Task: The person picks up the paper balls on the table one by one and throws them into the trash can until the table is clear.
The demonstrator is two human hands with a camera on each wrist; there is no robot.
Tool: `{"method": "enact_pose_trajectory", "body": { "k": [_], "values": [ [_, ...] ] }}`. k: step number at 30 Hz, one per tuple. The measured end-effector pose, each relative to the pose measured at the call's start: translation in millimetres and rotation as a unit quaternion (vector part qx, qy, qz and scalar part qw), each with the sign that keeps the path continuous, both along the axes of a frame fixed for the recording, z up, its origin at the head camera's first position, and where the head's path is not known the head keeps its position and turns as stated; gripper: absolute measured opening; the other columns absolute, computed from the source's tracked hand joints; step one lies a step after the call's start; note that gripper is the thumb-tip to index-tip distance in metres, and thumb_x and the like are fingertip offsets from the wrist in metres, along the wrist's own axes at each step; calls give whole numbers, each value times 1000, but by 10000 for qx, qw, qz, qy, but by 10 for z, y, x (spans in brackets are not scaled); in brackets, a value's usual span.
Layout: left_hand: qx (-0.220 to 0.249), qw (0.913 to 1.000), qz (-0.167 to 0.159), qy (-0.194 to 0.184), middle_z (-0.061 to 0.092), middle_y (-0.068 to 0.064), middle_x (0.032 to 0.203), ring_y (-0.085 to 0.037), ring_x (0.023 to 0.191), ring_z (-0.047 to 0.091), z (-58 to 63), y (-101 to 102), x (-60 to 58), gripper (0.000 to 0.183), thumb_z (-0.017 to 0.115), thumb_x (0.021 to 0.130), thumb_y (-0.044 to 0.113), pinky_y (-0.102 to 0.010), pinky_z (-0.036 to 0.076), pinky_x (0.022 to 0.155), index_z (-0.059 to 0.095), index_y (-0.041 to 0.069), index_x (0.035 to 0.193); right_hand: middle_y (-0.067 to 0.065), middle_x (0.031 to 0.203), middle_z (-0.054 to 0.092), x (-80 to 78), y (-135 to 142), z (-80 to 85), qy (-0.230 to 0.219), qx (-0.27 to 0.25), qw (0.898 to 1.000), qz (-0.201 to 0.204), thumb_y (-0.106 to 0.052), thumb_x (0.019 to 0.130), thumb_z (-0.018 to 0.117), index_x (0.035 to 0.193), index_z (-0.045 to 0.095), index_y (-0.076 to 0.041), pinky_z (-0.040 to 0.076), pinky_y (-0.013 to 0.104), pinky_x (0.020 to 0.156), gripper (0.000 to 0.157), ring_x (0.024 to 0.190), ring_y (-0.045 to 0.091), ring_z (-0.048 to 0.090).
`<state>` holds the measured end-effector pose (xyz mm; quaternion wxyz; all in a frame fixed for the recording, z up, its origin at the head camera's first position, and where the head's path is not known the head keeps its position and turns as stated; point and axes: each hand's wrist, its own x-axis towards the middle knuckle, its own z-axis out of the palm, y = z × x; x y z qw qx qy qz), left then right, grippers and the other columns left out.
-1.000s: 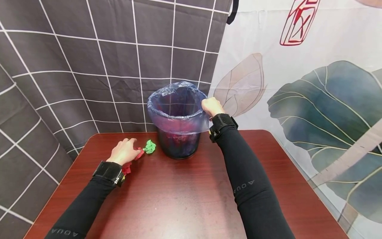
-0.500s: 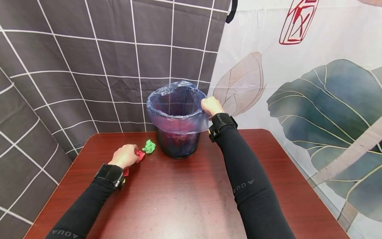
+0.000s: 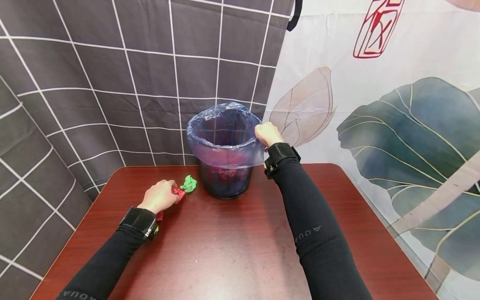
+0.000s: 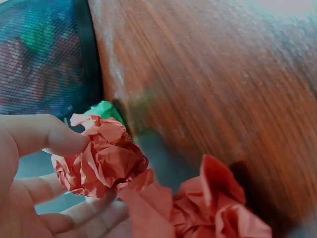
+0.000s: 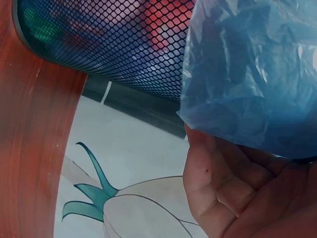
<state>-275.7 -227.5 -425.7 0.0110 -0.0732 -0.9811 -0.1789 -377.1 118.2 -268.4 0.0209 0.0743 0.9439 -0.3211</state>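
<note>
My left hand [image 3: 159, 197] pinches a crumpled red paper ball [image 4: 106, 161] between thumb and fingers, low over the table's left part. Beside it in the left wrist view lies another crumpled red paper [image 4: 198, 210], mostly hidden behind my wrist in the head view. A green paper ball [image 3: 189, 183] sits just beyond the held ball, close to a black mesh trash can [image 3: 225, 183]. A blue translucent trash bag [image 3: 225, 156] lines the can and folds over its rim. At the can's right side, my right hand [image 3: 268, 134] grips the bag-covered rim, fingers curled.
Red and green paper [image 5: 166, 20] shows through the mesh inside the can. The reddish-brown wooden table [image 3: 232, 250] ends just behind the can. A grey gridded cloth [image 3: 146, 71] hangs behind and left, with a leaf-patterned white cloth [image 3: 315, 46] on the right.
My left hand has come down from above the red paper; its fingers have closed on the ball and moved slightly right. The right hand keeps its hold on the rim.
</note>
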Motion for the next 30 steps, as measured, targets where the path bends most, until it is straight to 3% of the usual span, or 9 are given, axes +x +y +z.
{"method": "enact_pose_trajectory", "body": {
  "k": [7,16,22,30],
  "values": [
    [248,9988,162,385,63,-9,86,-27,76,59,157,27,45,28,70,84,34,-41,46,59,68,10,97,24,131,58,18,3,21,-14,-59,10000,22,-28,97,31,134,56,2,59,41,54,54,93,40,66],
    [651,9904,374,1162,62,-10,97,-33,89,62,492,100,85,31,65,90,39,-51,50,73,65,12,105,25,131,59,31,0,19,-26,-16,10000,85,-28,98,31,134,56,4,59,40,53,54,92,41,68],
    [981,9796,429,1698,61,-8,102,-32,93,61,800,172,63,28,63,91,36,-49,48,74,64,15,108,25,132,57,11,11,9,-35,-80,10000,16,-29,97,31,135,55,3,59,42,56,55,100,40,64],
    [1482,9553,624,2480,60,-10,108,-33,94,60,1194,330,-15,30,61,90,32,-52,46,75,64,14,114,25,134,56,0,21,-3,-44,-32,10000,28,-29,97,30,137,53,3,58,41,54,56,101,41,64]
  ]
}}
